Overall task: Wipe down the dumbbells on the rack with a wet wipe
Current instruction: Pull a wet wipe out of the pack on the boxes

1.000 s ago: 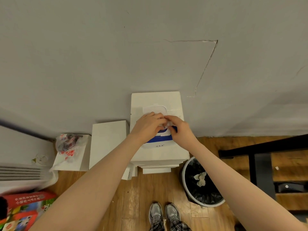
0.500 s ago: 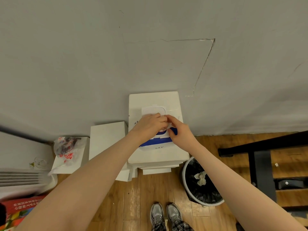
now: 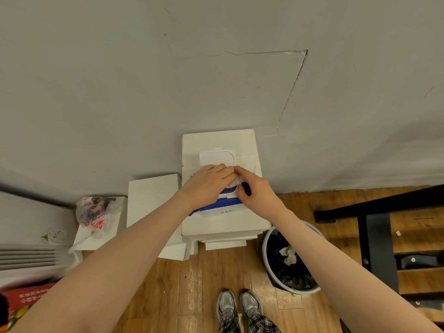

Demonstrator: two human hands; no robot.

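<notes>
Left hand [image 3: 209,182] curled down on wipe pack [image 3: 216,205], pinning it | right hand [image 3: 255,188] pinched on wipe [image 3: 236,181] at pack opening, just beside left fingertips | pack lay under both hands on box stack [image 3: 216,140] | wipe likely soft, damp, tear-prone; best pinched near exposed edge, pulled slowly.

Light soft, even, a bit dim; no glare on my feed. Wall [image 3: 144,80] flat grey, faint shadows under the boxes [image 3: 223,227]. Strong wide-angle bend: floor [image 3: 192,284] line curves, forearms balloon at the bottom corners. Left edge smeared; centre sharp.
</notes>
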